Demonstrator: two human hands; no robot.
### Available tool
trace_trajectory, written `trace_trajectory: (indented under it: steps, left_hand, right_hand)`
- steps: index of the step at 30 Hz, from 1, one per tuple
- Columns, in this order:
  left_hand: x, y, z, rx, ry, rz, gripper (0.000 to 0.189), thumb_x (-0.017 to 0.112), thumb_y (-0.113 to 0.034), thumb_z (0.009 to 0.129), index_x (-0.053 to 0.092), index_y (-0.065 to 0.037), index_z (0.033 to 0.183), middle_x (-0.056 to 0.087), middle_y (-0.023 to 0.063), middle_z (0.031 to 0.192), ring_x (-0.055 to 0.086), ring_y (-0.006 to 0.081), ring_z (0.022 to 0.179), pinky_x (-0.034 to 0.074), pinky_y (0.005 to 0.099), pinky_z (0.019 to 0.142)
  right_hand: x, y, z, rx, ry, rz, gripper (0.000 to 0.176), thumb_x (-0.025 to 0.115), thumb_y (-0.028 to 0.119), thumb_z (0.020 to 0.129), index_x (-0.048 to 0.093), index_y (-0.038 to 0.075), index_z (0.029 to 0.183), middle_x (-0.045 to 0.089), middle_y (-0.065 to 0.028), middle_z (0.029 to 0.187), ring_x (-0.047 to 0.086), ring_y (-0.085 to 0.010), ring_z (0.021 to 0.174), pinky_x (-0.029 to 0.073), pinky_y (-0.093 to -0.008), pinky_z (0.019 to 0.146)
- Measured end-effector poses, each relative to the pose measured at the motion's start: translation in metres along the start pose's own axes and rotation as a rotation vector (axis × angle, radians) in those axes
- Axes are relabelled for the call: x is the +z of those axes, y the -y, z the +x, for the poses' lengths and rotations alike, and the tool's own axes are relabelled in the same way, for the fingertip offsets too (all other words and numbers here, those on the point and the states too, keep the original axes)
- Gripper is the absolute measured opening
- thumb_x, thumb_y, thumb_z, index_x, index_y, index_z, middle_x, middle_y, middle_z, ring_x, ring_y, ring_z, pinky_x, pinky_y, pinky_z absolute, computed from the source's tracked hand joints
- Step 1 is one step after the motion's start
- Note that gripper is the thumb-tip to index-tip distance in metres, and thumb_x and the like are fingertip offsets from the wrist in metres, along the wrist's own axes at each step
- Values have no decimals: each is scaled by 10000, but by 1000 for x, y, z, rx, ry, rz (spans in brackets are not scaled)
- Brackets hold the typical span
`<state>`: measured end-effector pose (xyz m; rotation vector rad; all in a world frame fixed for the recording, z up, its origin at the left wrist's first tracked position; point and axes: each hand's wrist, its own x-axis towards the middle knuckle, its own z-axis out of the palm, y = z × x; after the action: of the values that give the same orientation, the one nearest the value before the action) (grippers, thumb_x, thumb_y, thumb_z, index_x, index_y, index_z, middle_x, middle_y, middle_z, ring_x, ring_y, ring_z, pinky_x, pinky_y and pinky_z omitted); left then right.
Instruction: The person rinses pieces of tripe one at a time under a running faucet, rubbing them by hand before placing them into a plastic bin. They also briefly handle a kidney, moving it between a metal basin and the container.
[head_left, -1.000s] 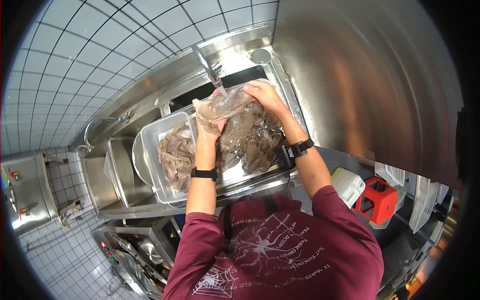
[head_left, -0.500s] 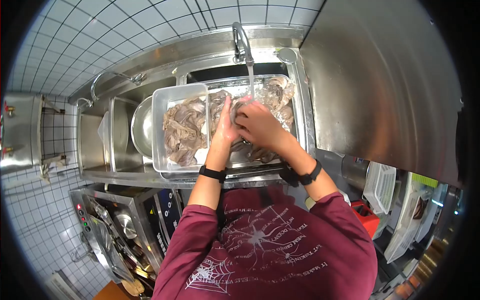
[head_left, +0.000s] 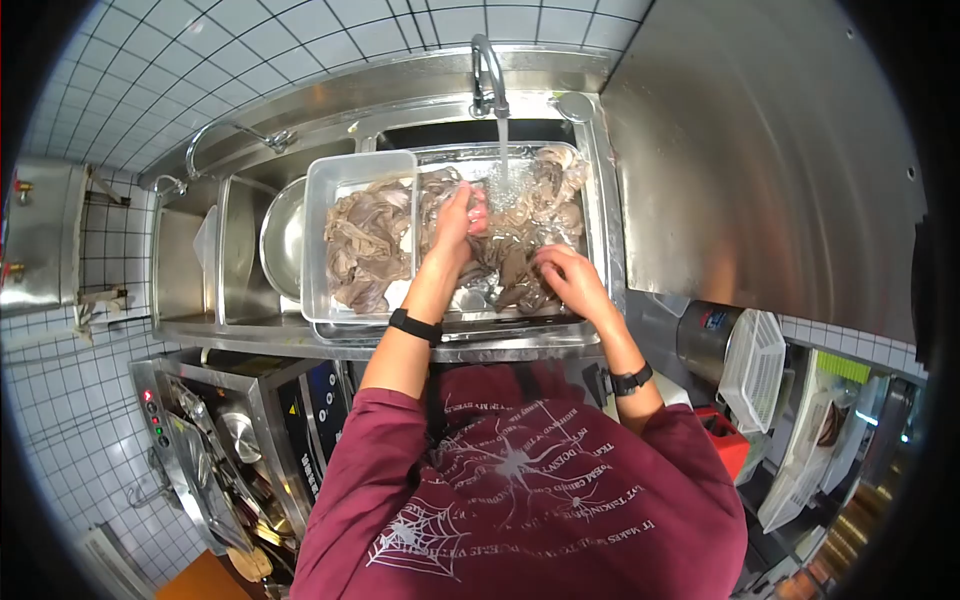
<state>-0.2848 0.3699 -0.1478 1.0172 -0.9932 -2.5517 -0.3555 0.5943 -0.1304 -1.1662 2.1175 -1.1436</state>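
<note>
My left hand (head_left: 453,228) is closed on a pale, limp piece of meat (head_left: 478,212), held beside the stream of water (head_left: 502,150) running from the tap (head_left: 487,75). Lower and to the right, my right hand (head_left: 567,277) reaches into the wet pile of grey-brown meat pieces (head_left: 545,195) in the steel tray (head_left: 598,215). Its fingers curl around one piece from that pile. Left of my hands, a clear plastic tub (head_left: 360,165) holds more of the same pieces (head_left: 365,250).
A steel bowl (head_left: 283,245) lies in the basin left of the tub, under a second tap (head_left: 240,140). A steel wall (head_left: 760,170) rises on the right, with a white basket (head_left: 755,370) below it. A steel appliance with buttons (head_left: 200,430) stands at lower left.
My hands have come apart. The left one lifted a piece toward the water. The right one dropped back down into the pile in the tray.
</note>
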Motion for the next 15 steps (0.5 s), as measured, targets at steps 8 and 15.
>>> trace_trajectory:
  steps: [8,15]
  left_hand:
    - [-6,-90,-67,360,-60,326,252,461,-246,965,554,-29,1053,523,13,697,492,88,569,372,214,489]
    - [-110,-131,-104,347,-205,1532,446,563,-294,884,504,2,1213,601,221,1089,552,348,1071,418,380,913]
  right_hand:
    - [11,-51,28,142,-53,-141,277,546,79,786,610,102,1055,604,-123,988,600,-308,832,482,-405,740]
    - [44,-74,98,-217,-272,-343,251,571,63,781,637,113,1018,615,-114,982,606,-332,882,499,-416,757]
